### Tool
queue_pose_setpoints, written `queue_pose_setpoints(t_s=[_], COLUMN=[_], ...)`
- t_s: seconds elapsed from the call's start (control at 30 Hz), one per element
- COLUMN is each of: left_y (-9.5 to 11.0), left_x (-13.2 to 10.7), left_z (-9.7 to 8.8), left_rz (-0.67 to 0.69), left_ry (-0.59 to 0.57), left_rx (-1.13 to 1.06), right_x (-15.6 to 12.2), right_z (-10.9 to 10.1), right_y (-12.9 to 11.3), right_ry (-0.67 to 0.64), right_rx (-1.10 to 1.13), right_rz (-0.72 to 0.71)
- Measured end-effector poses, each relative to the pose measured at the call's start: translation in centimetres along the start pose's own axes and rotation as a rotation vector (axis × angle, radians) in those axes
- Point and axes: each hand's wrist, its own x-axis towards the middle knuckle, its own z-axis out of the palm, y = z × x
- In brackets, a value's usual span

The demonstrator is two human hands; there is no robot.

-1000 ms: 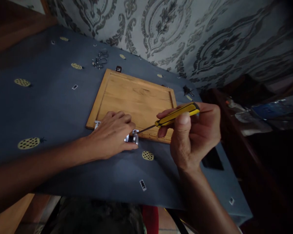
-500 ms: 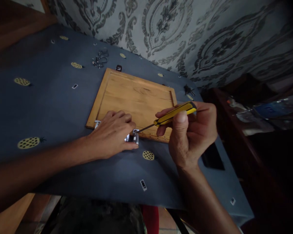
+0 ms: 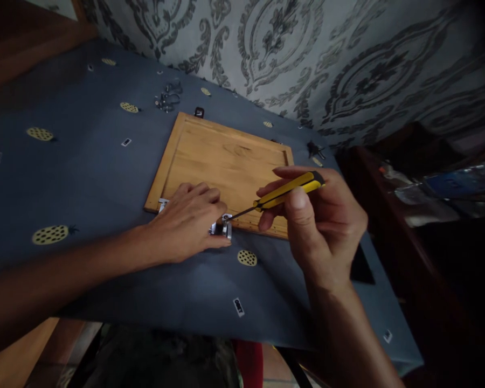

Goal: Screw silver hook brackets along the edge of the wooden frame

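A framed wooden panel [image 3: 226, 161] lies flat on a blue patterned cloth [image 3: 84, 178]. At its near edge sits a silver metal hinge [image 3: 222, 229]. My left hand [image 3: 188, 221] lies over the hinge and presses it against the panel's edge, fingers curled down on it. My right hand [image 3: 319, 215] is closed round a yellow-and-black screwdriver [image 3: 285, 191]; the thin shaft slants down to the left and its tip rests on the hinge's top.
A small heap of metal hardware [image 3: 167, 98] lies on the cloth beyond the panel's far left corner, and a dark small item [image 3: 313, 148] beyond its right corner. A patterned wall [image 3: 307, 54] rises behind. A dark shelf with clutter [image 3: 436, 188] stands at the right.
My right hand has rolled on the screwdriver handle, its fingers stretched further over the top. The screwdriver tip stays on the hinge, and my left hand has not moved.
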Motion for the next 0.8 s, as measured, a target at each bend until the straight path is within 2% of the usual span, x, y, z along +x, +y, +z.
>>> queue_pose_setpoints(t_s=[0.17, 0.4, 0.63, 0.8], left_y=[-0.04, 0.03, 0.2, 0.19], left_x=[0.0, -0.01, 0.07, 0.04], left_z=[0.04, 0.04, -0.18, -0.17], left_rz=[-0.01, -0.008, -0.02, -0.023], left_ry=[-0.006, -0.012, -0.03, -0.027], left_rx=[-0.002, 0.001, -0.009, -0.002], right_x=[0.53, 0.72, 0.69, 0.43], right_z=[-0.24, 0.55, 0.15, -0.13], right_y=[-0.61, -0.48, -0.21, 0.11], right_ry=[-0.101, -0.059, -0.132, -0.137], right_rx=[0.028, 0.065, 0.159, 0.158], right_rz=[0.035, 0.041, 0.07, 0.062])
